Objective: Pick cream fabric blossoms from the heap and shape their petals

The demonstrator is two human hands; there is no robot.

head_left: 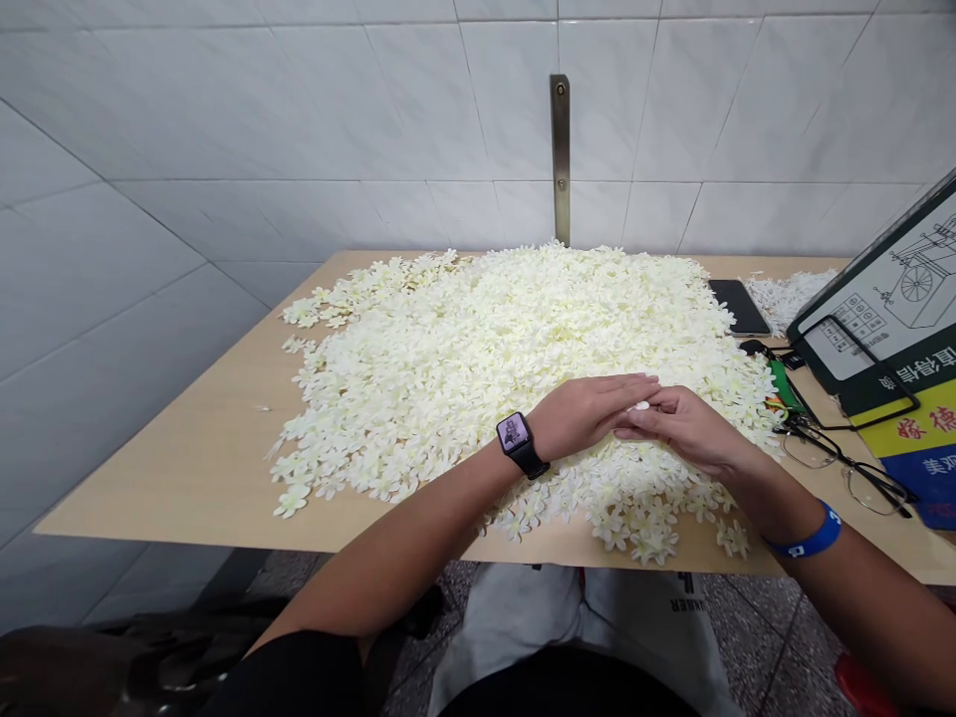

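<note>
A wide heap of pale cream artificial flower heads covers much of the table. Over the heap's front right part, my two hands meet. My left hand is stretched flat, palm down, with its fingertips touching the fingers of my right hand. Between the thumb and curled fingers of my right hand, a small white flower piece shows in part; the rest of it is hidden. A dark smartwatch is on my left wrist and a blue wristband on my right.
Eyeglasses lie on the table at the right, near a dark phone-like slab and a pile of white bits. A printed box leans there. The tiled wall borders the back edge.
</note>
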